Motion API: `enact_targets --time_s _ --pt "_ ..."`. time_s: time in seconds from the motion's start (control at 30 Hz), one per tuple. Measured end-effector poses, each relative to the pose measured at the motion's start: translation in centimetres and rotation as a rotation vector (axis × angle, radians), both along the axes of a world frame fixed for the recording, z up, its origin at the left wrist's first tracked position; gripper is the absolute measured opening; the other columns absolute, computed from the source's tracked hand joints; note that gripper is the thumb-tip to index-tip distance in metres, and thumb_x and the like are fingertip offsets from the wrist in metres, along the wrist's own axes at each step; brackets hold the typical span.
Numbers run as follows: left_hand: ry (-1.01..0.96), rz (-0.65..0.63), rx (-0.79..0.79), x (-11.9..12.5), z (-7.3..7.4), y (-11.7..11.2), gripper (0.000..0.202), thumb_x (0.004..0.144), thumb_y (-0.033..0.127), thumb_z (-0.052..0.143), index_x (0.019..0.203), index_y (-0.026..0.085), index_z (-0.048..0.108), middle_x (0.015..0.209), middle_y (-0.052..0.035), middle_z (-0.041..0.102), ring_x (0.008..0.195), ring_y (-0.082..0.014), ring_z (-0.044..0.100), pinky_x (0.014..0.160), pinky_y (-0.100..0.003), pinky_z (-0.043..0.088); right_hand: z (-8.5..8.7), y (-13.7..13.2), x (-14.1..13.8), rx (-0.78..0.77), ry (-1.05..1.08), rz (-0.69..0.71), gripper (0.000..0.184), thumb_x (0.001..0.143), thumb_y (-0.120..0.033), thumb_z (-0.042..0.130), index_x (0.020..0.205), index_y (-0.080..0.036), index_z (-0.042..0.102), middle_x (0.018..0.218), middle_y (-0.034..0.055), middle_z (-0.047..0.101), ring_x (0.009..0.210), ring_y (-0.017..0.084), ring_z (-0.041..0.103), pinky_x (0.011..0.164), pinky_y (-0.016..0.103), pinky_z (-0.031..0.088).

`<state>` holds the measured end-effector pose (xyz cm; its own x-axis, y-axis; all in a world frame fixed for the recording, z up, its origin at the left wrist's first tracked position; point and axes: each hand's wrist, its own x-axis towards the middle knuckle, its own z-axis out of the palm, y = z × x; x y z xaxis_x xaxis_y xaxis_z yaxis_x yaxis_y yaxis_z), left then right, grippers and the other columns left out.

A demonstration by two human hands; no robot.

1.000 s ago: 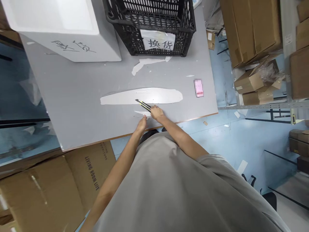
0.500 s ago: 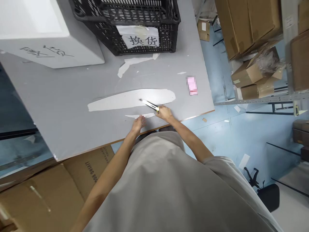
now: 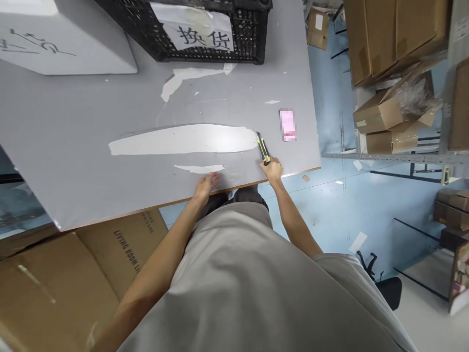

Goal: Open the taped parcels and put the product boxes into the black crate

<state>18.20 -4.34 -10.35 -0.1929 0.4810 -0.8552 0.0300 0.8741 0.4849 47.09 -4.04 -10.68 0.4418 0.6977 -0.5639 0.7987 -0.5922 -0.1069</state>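
Rightward went the right hand [image 3: 273, 168] with utility knife [image 3: 263, 147], near pink card [image 3: 287, 125].

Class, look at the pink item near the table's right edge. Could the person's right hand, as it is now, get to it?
Probably yes. The right hand sits close by, and only bare table lies between it and the pink item. But it already holds a utility knife, so grasping would be awkward.

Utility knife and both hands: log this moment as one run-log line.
right hand: grips utility knife, blade on table | left hand: flat near front edge | beside knife: pink item
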Motion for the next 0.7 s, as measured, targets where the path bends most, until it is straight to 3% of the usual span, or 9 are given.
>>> enact_targets --time_s 0.17,0.27,0.37,0.43,0.53,0.7 --pt "-0.002 0.063 -0.021 -2.2 0.2 -2.6 0.018 0.114 0.028 0.063 0.114 0.018 0.078 0.138 -0.0202 0.088 0.131 -0.0320 0.086 0.122 -0.049 0.067 0.5 0.4 0.1 -0.048 -0.019 0.074 0.039 0.122 -0.039 0.065 0.146 -0.011 0.078 0.148 0.0235 0.080 0.135 0.036 0.082 0.106 0.039 0.065" --pt "0.002 0.094 0.001 -4.0 0.1 -3.9 0.017 0.113 0.028 0.065 0.115 0.018 0.078 0.140 -0.0202 0.088 0.135 -0.0314 0.085 0.121 -0.046 0.067 1.8 0.5 -0.5 -0.004 -0.039 0.081 0.044 0.125 -0.045 0.061 0.147 -0.011 0.078 0.150 0.0261 0.078 0.137 0.037 0.081 0.108 0.042 0.066" --pt "0.033 0.194 0.089 -6.1 0.1 -4.9 0.014 0.110 0.028 0.070 0.115 0.018 0.079 0.137 -0.0192 0.088 0.133 -0.0306 0.086 0.119 -0.045 0.068 3.6 0.9 -3.0 0.092 -0.043 0.075 0.054 0.125 -0.050 0.059 0.157 -0.009 0.072 0.155 0.0273 0.076 0.140 0.039 0.080 0.112 0.045 0.066" --pt "0.059 0.306 0.170 -8.0 0.1 -5.5 0.014 0.106 0.027 0.072 0.114 0.018 0.079 0.134 -0.0185 0.089 0.131 -0.0304 0.087 0.120 -0.047 0.068 4.8 1.4 -6.3 0.166 -0.025 0.117 0.060 0.124 -0.050 0.059 0.164 -0.007 0.068 0.158 0.0281 0.076 0.146 0.040 0.077 0.119 0.048 0.064" --pt "0.077 0.478 0.305 -12.4 0.5 -6.8 0.018 0.102 0.027 0.074 0.117 0.019 0.081 0.138 -0.0182 0.088 0.134 -0.0303 0.086 0.124 -0.049 0.067 6.7 2.3 -13.8 0.306 0.036 0.290 0.068 0.123 -0.052 0.061 0.170 -0.005 0.064 0.161 0.0292 0.075 0.154 0.041 0.071 0.130 0.051 0.058" --pt "0.076 0.831 0.475 -23.6 2.3 -11.7 0.023 0.103 0.030 0.074 0.123 0.021 0.083 0.145 -0.0181 0.087 0.140 -0.0300 0.083 0.126 -0.048 0.063 9.2 1.6 -29.9 0.516 0.207 0.674 0.073 0.120 -0.056 0.059 0.174 -0.007 0.061 0.163 0.0279 0.074 0.155 0.038 0.070 0.134 0.052 0.057"
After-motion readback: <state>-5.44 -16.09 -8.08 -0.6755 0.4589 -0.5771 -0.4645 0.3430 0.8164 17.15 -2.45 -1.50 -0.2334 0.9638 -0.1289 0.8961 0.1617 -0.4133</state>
